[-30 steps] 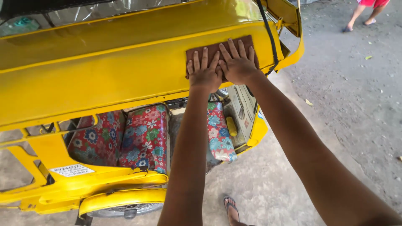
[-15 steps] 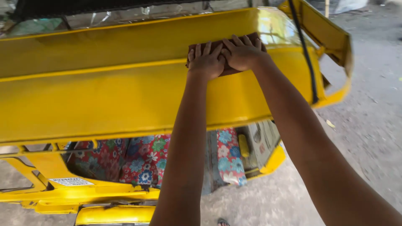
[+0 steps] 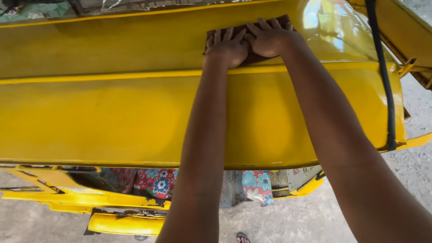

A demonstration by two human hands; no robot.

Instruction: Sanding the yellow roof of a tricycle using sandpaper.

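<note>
Yellow roof, brown cloth on it

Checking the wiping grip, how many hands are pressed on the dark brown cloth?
2: left hand and right hand, side by side on the dark brown cloth atop the glossy yellow metal roof.

Probably an outdoor yard: concrete ground, yellow sidecar roof.

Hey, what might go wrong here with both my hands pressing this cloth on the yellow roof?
The brown cloth lies under the left hand and right hand on a glossy, sloped yellow roof; it may slip. You reach far with arms stretched, so balance could go. The black cord nearby could snag.
</note>
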